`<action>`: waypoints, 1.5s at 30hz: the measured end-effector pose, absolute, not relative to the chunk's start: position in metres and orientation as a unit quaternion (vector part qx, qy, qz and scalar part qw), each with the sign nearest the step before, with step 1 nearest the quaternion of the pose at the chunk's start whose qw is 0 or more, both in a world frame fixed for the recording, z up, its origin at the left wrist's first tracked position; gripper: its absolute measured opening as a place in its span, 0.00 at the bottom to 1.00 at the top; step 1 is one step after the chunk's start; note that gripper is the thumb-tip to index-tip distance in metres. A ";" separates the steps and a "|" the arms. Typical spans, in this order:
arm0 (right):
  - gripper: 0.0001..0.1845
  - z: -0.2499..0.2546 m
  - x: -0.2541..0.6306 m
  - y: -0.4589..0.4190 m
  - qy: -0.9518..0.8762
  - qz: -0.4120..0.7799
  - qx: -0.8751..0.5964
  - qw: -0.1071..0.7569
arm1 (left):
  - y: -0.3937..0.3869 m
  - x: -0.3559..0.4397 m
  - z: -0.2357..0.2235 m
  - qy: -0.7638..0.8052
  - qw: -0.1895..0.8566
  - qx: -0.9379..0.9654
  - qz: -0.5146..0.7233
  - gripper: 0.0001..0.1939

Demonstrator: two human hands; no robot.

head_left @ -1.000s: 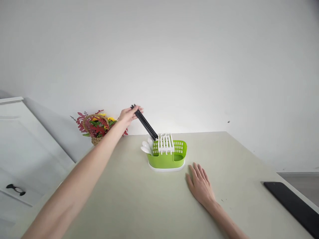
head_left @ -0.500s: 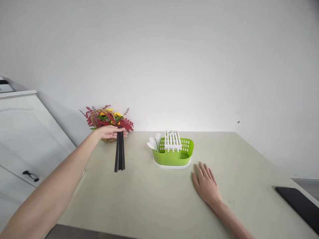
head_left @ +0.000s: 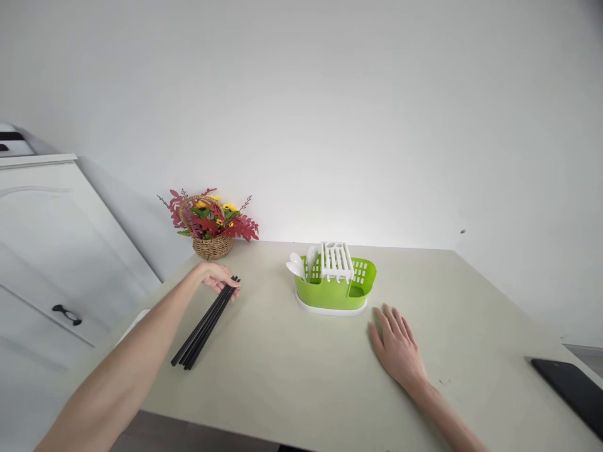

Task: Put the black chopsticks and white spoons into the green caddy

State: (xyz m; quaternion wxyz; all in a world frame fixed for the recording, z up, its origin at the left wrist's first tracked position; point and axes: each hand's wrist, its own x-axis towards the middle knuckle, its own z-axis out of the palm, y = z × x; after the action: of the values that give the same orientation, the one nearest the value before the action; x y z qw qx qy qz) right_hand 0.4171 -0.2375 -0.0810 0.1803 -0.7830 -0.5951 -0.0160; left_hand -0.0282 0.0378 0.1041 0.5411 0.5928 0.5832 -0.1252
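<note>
My left hand is closed around one end of a bundle of black chopsticks over the left side of the table. Their other ends point down toward the near left edge; whether they touch the surface I cannot tell. To the right stands a green utensil holder on a white base, with a white slotted rack across its top. Several white spoons lean in its left compartment. My right hand lies flat on the table with its fingers spread, just right of the holder, holding nothing.
A wicker basket of red and yellow flowers stands at the back left against the wall. A black phone-like slab lies by the right table edge. Left of the table is a white cabinet with a black handle.
My left hand has carried the chopsticks from the holder's left side leftward and down to the table's left part. The view has shifted slightly. My right hand stays resting on the table.
</note>
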 end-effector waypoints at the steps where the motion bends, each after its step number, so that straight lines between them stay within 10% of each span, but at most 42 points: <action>1: 0.37 -0.082 0.417 -0.237 -0.595 -0.019 -0.783 0.179 | 0.037 -0.028 0.102 0.583 0.542 0.592 -0.129 0.34; 16: 0.36 -0.083 0.419 -0.239 -0.596 -0.014 -0.782 0.183 | 0.054 -0.025 0.086 0.680 0.463 0.561 -0.093 0.19; 31: 0.36 -0.084 0.418 -0.238 -0.602 -0.027 -0.777 0.182 | 0.069 -0.004 0.106 0.722 0.231 0.642 0.116 0.28; 37: 0.35 -0.081 0.416 -0.238 -0.605 -0.030 -0.776 0.174 | 0.048 0.049 0.123 0.556 0.017 0.805 0.209 0.35; 45: 0.34 -0.075 0.415 -0.238 -0.602 -0.027 -0.779 0.173 | -0.010 0.148 0.141 0.254 0.024 0.928 0.272 0.25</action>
State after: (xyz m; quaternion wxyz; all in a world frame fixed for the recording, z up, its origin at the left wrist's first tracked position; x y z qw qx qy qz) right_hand 0.4147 -0.2375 -0.0747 0.1731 -0.7791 -0.6019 -0.0272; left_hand 0.1484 -0.0102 0.1412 0.0236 0.9279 0.2539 0.2720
